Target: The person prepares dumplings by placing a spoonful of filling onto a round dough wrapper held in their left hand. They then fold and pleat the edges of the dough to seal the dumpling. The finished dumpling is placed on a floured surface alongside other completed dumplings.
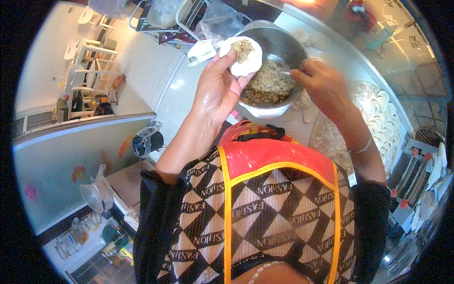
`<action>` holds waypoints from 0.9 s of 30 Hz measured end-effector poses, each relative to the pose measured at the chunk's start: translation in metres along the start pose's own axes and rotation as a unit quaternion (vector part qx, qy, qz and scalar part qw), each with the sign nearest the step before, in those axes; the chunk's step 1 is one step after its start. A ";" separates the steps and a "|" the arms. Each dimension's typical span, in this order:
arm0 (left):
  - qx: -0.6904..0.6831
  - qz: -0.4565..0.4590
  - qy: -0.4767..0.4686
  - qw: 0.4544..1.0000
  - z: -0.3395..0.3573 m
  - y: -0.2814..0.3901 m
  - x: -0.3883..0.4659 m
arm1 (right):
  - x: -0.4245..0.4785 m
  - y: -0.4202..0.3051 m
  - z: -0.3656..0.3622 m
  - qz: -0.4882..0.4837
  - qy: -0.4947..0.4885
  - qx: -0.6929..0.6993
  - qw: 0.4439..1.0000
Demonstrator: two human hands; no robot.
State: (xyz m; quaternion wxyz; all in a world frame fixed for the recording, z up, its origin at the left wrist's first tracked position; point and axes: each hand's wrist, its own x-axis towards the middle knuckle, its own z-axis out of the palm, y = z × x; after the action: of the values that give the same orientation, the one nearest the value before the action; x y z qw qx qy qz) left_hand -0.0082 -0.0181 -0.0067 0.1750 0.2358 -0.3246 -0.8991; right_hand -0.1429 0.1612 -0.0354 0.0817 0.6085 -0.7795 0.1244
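A round white dough wrapper (252,64) rests on the fingers of my left hand (220,80), the thumb pressing its near edge. On the wrapper lies a lump of chopped brownish filling (242,50). My right hand (321,80) grips the handle of a metal spoon (282,72), whose bowl is in or against the filling. Below both hands stands a deep metal pot (265,112), partly filled with pale and darker chopped filling (271,81). The left hand overlaps the pot's left rim, and the right hand is at its right rim.
To the right, rows of folded dumplings (381,120) lie on a floured round board (328,131). Flattened dough pieces (308,39) sit behind the pot. A white packet (200,53) and a clear plastic bag (221,21) are at the back left. A rack (177,17) stands beyond.
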 end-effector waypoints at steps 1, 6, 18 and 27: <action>-0.016 -0.007 -0.009 1.000 0.001 0.001 -0.001 | 0.005 0.000 0.006 0.007 -0.033 -0.008 0.999; -0.021 -0.038 -0.031 0.999 0.002 0.006 -0.005 | 0.025 0.005 0.050 -0.027 -0.126 -0.036 0.991; 0.053 -0.070 -0.076 0.993 0.006 0.006 -0.010 | 0.030 -0.017 -0.016 -0.125 0.240 0.190 0.944; 0.106 -0.106 -0.119 0.982 0.016 0.007 -0.022 | 0.045 -0.033 -0.034 -0.186 0.262 0.252 0.913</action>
State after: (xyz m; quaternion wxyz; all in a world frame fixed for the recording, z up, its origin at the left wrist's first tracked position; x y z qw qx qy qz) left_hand 0.0024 -0.0052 0.0153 0.0132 0.1773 -0.4102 -0.8945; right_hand -0.1228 0.1217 0.0127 0.1492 0.6883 -0.5456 0.4542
